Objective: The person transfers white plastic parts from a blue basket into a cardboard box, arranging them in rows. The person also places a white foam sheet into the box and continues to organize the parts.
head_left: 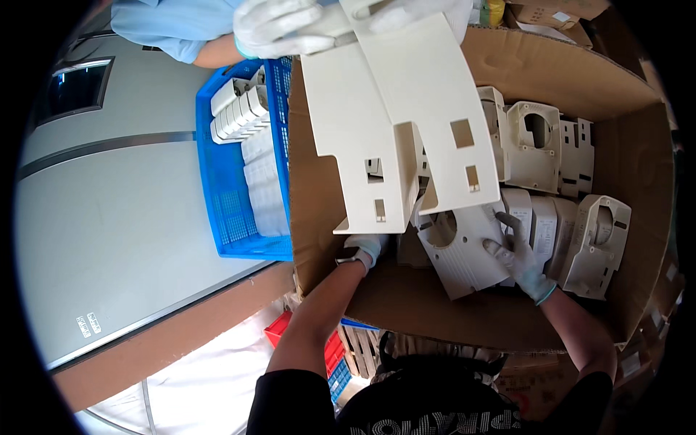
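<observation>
My gloved right hand (516,257) grips a white plastic housing (464,261) at its right edge, tilted inside the cardboard box (391,297). My gloved left hand (366,250) reaches into the box's left part, its fingers hidden beneath two large white panels with square cutouts (449,72). A co-worker's gloved hands (275,25) hold these panels from above, over the box. More white housings (594,246) stand in rows along the box's right half, some with round openings.
A blue plastic crate (225,217) left of the box holds stacked white parts, on a grey surface (109,217). The co-worker's blue sleeve (167,25) is at the top. Below left are red (279,326) and blue crates; other cartons (551,14) sit at top right.
</observation>
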### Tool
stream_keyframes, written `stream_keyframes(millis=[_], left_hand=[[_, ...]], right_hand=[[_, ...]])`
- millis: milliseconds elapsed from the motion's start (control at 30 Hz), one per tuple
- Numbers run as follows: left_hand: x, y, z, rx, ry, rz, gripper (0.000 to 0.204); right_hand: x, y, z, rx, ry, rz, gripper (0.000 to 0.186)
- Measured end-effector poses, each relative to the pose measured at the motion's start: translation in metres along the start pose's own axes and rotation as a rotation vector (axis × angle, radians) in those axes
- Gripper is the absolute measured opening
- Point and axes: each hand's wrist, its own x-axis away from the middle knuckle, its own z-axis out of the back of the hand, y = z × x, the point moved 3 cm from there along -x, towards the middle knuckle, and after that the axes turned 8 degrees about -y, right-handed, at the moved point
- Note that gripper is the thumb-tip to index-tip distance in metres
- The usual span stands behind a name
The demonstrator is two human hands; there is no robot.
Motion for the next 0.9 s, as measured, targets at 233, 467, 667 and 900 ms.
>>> stream_keyframes(millis=[233,467,667,900], left_hand=[[0.003,0.009,0.016,-0.338,-0.228,0.489,0.088],[0.031,0.061,0.084,-0.085,-0.417,0.645,0.094],[0.039,0.109,0.137,-0.182,-0.301,0.349,0.085],[-0.007,0.119,0.074,0.138,-0.288,0.247,0.095]], right_hand=[[-0.004,0.010,0.002,-0.050,-0.024,0.000,0.066],[-0.005,0.034,0.014,0.239,-0.026,0.254,0.059],[0.017,-0.012,0.019,-0.273,0.082,-0.081,0.075],[0.102,-0.068,0.047,-0.290,0.273,0.143,0.070]])
